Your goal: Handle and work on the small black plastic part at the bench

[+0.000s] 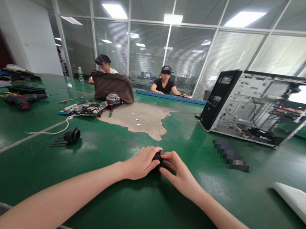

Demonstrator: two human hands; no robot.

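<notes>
A small black part (pixel 158 158) sits between my two hands just above the green tabletop, mostly covered by fingers, so its kind does not show. My left hand (pixel 141 163) wraps round it from the left, with the thumb and fingers closed on it. From the right, my right hand (pixel 177 172) pinches its other side between bent fingers and the thumb. Further left on the table (pixel 100 196) lies a black plastic piece (pixel 72 135) with a round end and slats.
An open computer case (pixel 219 103) stands at the right. A circuit board (pixel 84 108), a pale cable (pixel 49 132) and a power drill (pixel 24 101) lie to the left. A white panel (pixel 297 202) is at the right edge. Two people sit across the table.
</notes>
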